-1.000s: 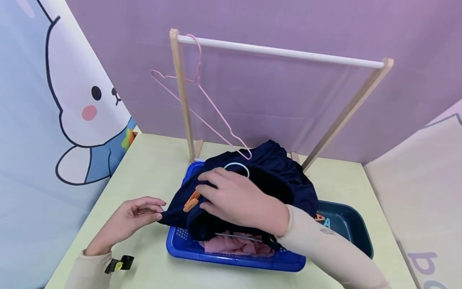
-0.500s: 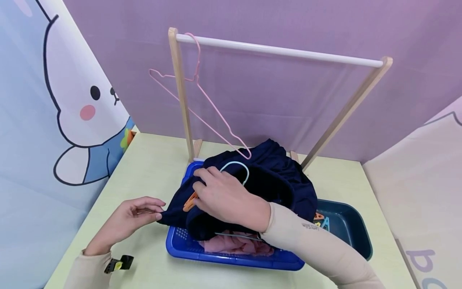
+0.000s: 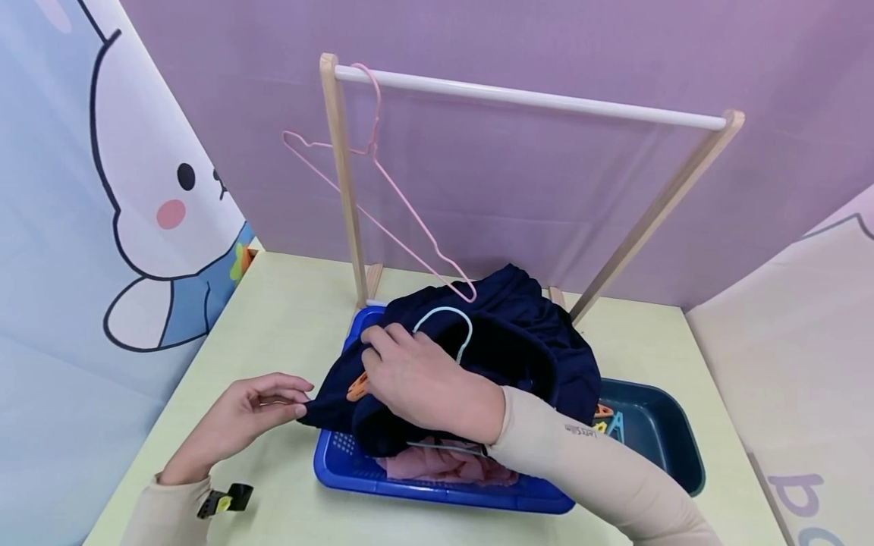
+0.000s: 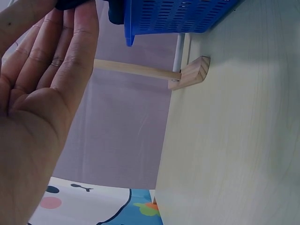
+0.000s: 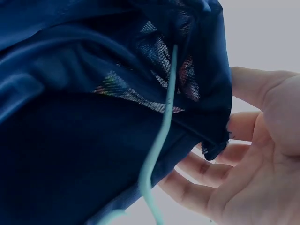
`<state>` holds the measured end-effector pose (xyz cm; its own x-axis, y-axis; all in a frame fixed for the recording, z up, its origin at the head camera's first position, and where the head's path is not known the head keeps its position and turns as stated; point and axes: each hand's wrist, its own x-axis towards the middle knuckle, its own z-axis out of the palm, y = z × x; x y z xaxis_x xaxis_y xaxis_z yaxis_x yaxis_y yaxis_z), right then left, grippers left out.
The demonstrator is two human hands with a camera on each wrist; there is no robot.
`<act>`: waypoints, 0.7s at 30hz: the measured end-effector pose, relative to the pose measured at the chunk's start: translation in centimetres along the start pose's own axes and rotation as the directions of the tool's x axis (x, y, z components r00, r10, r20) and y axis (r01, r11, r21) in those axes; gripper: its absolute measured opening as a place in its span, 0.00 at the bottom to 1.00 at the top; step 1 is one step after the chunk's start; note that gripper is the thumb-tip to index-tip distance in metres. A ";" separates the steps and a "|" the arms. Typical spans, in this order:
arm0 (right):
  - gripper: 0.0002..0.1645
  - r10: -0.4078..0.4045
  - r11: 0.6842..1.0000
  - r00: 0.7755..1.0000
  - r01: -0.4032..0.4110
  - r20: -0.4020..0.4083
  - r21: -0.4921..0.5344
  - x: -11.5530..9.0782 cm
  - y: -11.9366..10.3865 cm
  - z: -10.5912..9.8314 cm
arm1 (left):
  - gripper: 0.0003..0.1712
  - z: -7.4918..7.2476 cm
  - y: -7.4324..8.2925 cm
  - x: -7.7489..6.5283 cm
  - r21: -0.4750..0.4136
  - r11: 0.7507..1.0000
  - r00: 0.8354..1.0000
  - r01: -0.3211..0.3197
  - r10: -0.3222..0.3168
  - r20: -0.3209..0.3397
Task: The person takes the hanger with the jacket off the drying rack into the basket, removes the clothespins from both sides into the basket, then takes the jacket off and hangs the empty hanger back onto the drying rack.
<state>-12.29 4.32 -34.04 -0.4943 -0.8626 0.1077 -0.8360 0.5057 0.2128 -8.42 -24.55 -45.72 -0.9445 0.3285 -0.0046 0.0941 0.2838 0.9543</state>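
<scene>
A navy garment (image 3: 519,303) lies heaped over a blue plastic basket (image 3: 451,497). My left hand (image 3: 253,413) pinches its left corner between thumb and fingers. The right hand (image 3: 419,383) curls over the upper left part; in the right wrist view, the right fingers (image 5: 199,168) hold the fabric edge, their tips partly hidden behind it. A light-blue wire hanger (image 3: 447,309) shows its hook above the right hand; in the right wrist view its wire runs into the garment. An orange clothespin (image 3: 357,387) sits on the fabric beside the right hand, partly covered by it.
Behind the basket stands a wooden rack with a white rail (image 3: 532,95). A pink hanger (image 3: 410,205) hangs from its left end. Pink cloth (image 3: 447,466) lies in the basket. At right is a dark teal tray (image 3: 658,425) with several clothespins (image 3: 614,425).
The right hand has shifted left along the garment, uncovering more of the light-blue hook and covering more of the orange clothespin. The left hand keeps its pinch in place.
</scene>
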 end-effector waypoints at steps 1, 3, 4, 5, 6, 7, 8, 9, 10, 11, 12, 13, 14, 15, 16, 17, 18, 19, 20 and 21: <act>0.19 -0.007 1.000 1.000 0.007 0.011 -0.009 0.0 -0.1 -0.1 | 0.17 0.0 0.0 0.0 -0.002 1.000 1.000 0.001 -0.001 0.001; 0.20 -0.021 0.999 0.999 0.022 0.030 -0.037 0.1 -0.3 -0.2 | 0.17 0.0 0.0 0.0 -0.004 1.000 1.000 0.001 -0.001 0.000; 0.20 -0.027 0.998 0.999 0.029 0.037 -0.054 0.1 -0.4 -0.3 | 0.17 0.0 0.0 0.0 -0.008 1.000 1.000 0.000 0.000 0.001; 0.21 -0.032 0.997 0.999 0.035 0.043 -0.072 0.1 -0.5 -0.3 | 0.17 0.0 0.0 0.0 -0.010 1.000 1.000 -0.001 0.001 0.002; 0.21 -0.036 0.995 0.998 0.040 0.042 -0.090 0.1 -0.6 -0.4 | 0.17 0.0 0.0 0.0 -0.011 1.000 1.000 -0.001 0.002 0.003; 0.22 -0.039 0.994 0.998 0.043 0.041 -0.103 0.1 -0.7 -0.4 | 0.17 0.0 0.0 0.0 -0.015 1.000 1.000 -0.003 0.003 0.003; 0.22 -0.040 0.993 0.998 0.044 0.038 -0.114 0.1 -0.7 -0.4 | 0.17 0.0 0.0 0.0 -0.015 1.000 1.000 -0.003 0.003 0.003; 0.22 -0.040 0.992 0.999 0.043 0.030 -0.122 0.1 -0.8 -0.5 | 0.17 0.0 0.0 0.0 -0.015 1.000 1.000 -0.003 0.003 0.002; 0.22 -0.039 0.991 0.999 0.042 0.022 -0.128 0.0 -0.9 -0.6 | 0.16 0.0 0.0 0.0 -0.016 1.000 1.000 -0.003 0.003 0.003; 0.22 -0.038 0.991 0.999 0.039 0.013 -0.129 0.0 -0.9 -0.7 | 0.16 0.0 0.0 0.1 -0.015 1.000 1.000 -0.004 0.004 0.002; 0.22 -0.038 0.991 0.999 0.038 0.001 -0.130 -0.1 -0.9 -0.9 | 0.16 0.0 0.1 0.1 -0.014 1.000 1.000 -0.003 0.003 0.002; 0.22 -0.036 0.991 0.999 0.035 -0.005 -0.127 -0.2 -1.0 -1.1 | 0.16 0.0 0.1 0.1 -0.013 1.000 1.000 -0.003 0.003 0.002; 0.23 -0.032 0.992 0.999 0.030 -0.014 -0.122 -0.3 -0.9 -1.3 | 0.15 0.0 0.1 0.1 -0.011 1.000 1.000 -0.001 0.001 0.001; 0.24 -0.028 0.993 0.999 0.025 -0.025 -0.119 -0.4 -0.9 -1.6 | 0.15 0.0 0.1 0.1 -0.008 1.000 1.000 -0.001 0.001 0.001; 0.24 -0.023 0.994 0.999 0.019 -0.038 -0.110 -0.6 -0.8 -1.9 | 0.15 0.0 0.1 0.1 -0.009 1.000 1.000 0.000 0.001 0.001; 0.25 -0.019 0.995 0.999 0.014 -0.051 -0.099 -0.8 -0.7 -2.1 | 0.15 0.0 0.1 0.1 -0.009 1.000 1.000 0.001 -0.001 0.000; 0.26 -0.014 0.996 0.998 0.008 -0.067 -0.084 -1.1 -0.6 -2.4 | 0.15 0.0 0.1 0.1 -0.007 1.000 1.000 0.002 -0.002 0.000; 0.27 -0.009 0.998 0.996 0.004 -0.085 -0.063 -1.4 -0.4 -2.7 | 0.15 0.0 0.1 0.1 -0.006 1.000 1.000 0.002 -0.002 -0.001; 0.28 -0.005 0.999 0.994 0.001 -0.108 -0.043 -1.7 -0.2 -2.9 | 0.15 0.0 0.1 0.1 -0.004 1.000 1.000 0.003 -0.003 -0.002; 0.28 -0.004 1.000 0.991 0.001 -0.132 -0.024 -2.1 0.1 -3.0 | 0.15 0.0 0.1 0.1 -0.004 1.000 1.000 0.004 -0.004 -0.003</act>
<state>-10.64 6.09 -31.30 -0.4550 -0.8592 0.2342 -0.8307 0.5042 0.2361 -8.50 -24.47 -45.63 -0.9459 0.3244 -0.0076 0.0890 0.2818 0.9553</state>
